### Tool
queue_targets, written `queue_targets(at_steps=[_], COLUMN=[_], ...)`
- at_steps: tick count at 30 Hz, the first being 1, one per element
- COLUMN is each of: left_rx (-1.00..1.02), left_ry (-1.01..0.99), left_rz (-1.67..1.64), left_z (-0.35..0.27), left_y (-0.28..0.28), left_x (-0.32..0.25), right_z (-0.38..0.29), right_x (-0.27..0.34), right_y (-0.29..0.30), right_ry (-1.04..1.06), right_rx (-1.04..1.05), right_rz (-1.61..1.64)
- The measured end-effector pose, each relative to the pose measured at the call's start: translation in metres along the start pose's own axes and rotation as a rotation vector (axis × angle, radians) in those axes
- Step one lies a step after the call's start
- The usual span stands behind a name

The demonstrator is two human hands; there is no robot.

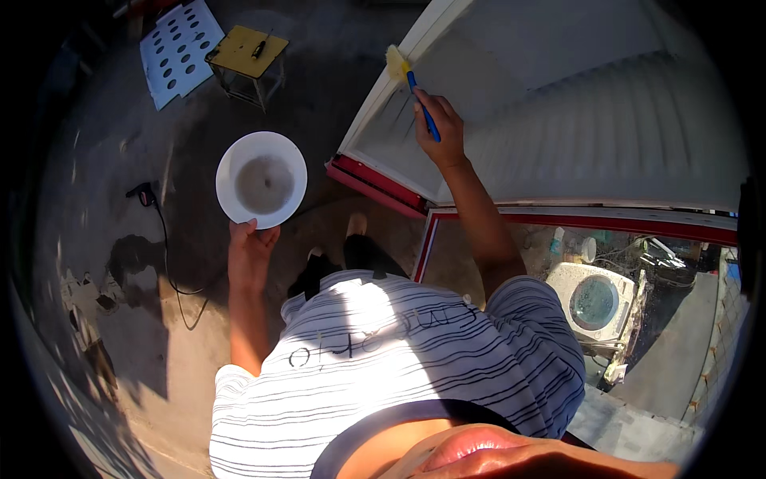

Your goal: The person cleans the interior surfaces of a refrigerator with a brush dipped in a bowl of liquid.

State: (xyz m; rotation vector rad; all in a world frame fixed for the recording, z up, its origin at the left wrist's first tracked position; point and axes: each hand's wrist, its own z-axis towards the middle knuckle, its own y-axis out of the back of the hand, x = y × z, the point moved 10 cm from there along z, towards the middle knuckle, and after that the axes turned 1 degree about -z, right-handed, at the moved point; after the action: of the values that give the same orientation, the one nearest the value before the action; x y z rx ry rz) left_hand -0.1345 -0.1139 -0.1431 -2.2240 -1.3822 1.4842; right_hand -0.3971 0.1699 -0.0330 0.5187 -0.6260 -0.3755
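Observation:
My left hand [251, 242] grips the near rim of a white bowl [226, 179] that holds cloudy greyish liquid. My right hand [441, 127] is closed around the blue handle of a brush [427, 115]. The pale bristles of the brush lie at the white edge frame of a large light-grey panel [491, 120], near its upper left side; whether they press on it I cannot tell. Dark streaks mark the panel just below the brush. A red strip [380, 187] runs along the panel's lower left edge.
A yellow-topped stool [242, 51] with a screwdriver [259, 49] stands upper left, beside a white sheet with round holes [182, 57]. A black tool with a cord [143, 194] lies on the floor at left. At right, a red-edged glass pane [479, 257] borders a dirty white appliance part [559, 281].

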Motion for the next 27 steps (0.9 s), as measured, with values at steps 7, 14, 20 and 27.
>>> queue_targets(at_steps=[7,14,20,27], left_rx=[-0.019,0.002,0.052,0.059], left_ry=[-0.025,-0.033,0.009,0.030], left_rz=[-0.003,-0.037,-0.017,0.011], left_z=[0.003,0.000,-0.009,-0.022], left_y=[0.004,0.003,-0.009,-0.006], left_x=[0.013,0.016,0.024,0.013], right_z=[-0.010,0.075,0.026,0.127], right_x=[-0.024,0.026,0.000,0.078], right_y=[-0.019,0.096,0.031,0.142], right_ry=[-0.068,0.029,-0.049,0.122], right_rx=[0.030,-0.293,0.052,-0.387], right_rz=[0.045,-0.008,-0.019,0.054])
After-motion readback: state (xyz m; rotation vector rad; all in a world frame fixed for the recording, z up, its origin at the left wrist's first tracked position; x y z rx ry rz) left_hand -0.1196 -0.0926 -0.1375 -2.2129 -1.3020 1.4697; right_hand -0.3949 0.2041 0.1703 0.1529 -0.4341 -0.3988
